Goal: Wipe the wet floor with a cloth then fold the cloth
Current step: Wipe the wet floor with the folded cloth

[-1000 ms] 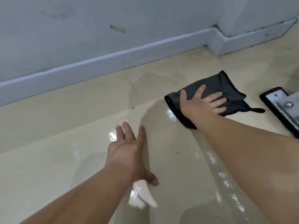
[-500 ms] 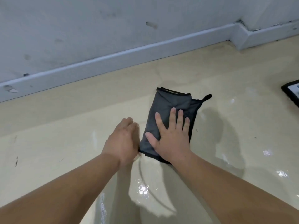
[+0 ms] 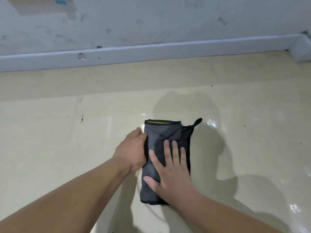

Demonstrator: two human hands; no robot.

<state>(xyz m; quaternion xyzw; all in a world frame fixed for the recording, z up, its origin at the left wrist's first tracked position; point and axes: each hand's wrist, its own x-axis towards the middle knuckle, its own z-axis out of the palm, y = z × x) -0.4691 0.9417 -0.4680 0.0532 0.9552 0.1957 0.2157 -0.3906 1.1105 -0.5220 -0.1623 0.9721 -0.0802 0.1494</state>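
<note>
A dark grey cloth (image 3: 162,133) lies folded into a long strip on the glossy beige floor (image 3: 50,140), with a black hanging loop at its far right corner and a green strip showing at its far edge. My right hand (image 3: 170,170) lies flat on the near half of the cloth, fingers spread. My left hand (image 3: 133,150) is curled against the cloth's left edge, with its fingertips hidden under or behind the fabric. Wet shiny patches show on the floor to the right of the cloth.
A grey wall with a pale skirting board (image 3: 151,51) runs across the far side, with a corner block (image 3: 303,47) at the far right. Water glints on the floor (image 3: 212,123) to the right and near the lower right.
My right hand slid the cloth leftwards across the floor to my left hand, which came in to its left edge. The cloth now lies lengthwise. The black object at the right left the view.
</note>
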